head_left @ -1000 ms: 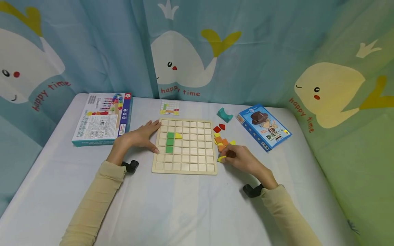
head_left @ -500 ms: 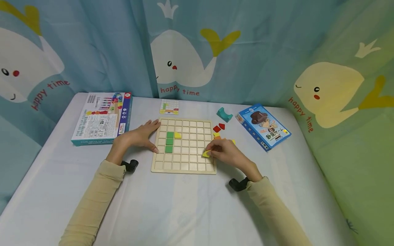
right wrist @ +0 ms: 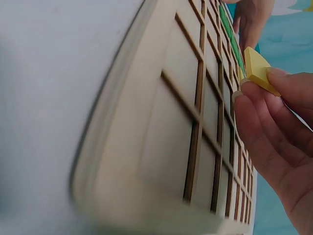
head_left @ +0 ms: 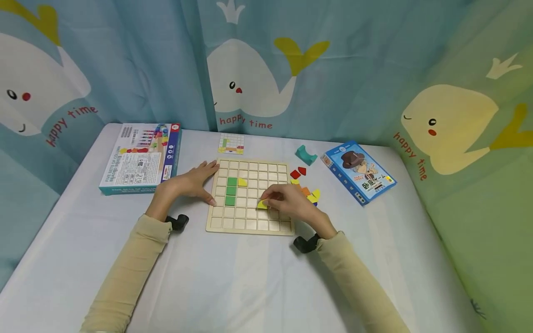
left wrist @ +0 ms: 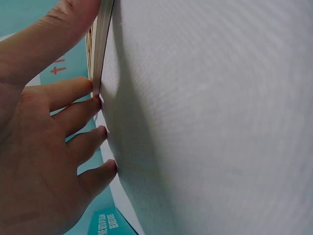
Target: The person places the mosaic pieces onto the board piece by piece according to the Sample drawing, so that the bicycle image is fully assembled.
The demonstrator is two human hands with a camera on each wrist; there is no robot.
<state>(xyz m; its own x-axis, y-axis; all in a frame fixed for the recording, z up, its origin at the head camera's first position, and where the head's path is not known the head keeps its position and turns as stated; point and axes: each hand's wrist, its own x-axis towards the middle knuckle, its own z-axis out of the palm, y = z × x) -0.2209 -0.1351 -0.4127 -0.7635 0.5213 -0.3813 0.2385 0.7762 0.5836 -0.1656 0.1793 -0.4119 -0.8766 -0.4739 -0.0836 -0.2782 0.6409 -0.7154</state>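
Note:
My right hand (head_left: 287,201) pinches a yellow tile (right wrist: 257,71) between thumb and fingers, over the right half of the wooden grid board (head_left: 250,232). One edge of that tile looks curved in the head view. Three green tiles (head_left: 231,191) lie in a column on the board's left part, and another yellow tile (head_left: 242,182) sits beside the top one. At the board's left edge my left hand (head_left: 189,186) rests with fingers spread, thumb and fingertips touching the frame. The left wrist view shows those fingers against the board's side (left wrist: 101,49).
Loose yellow, orange and blue tiles (head_left: 306,191) lie right of the board, with red tiles (head_left: 295,174) behind them. A small pattern card (head_left: 231,144), a teal curved block (head_left: 306,155), a blue card-game box (head_left: 359,172) and a white-and-teal box (head_left: 139,159) stand farther back.
My right hand has picked the yellow tile up from beside the loose tiles and carried it left over the board. My left hand stays at the board's edge.

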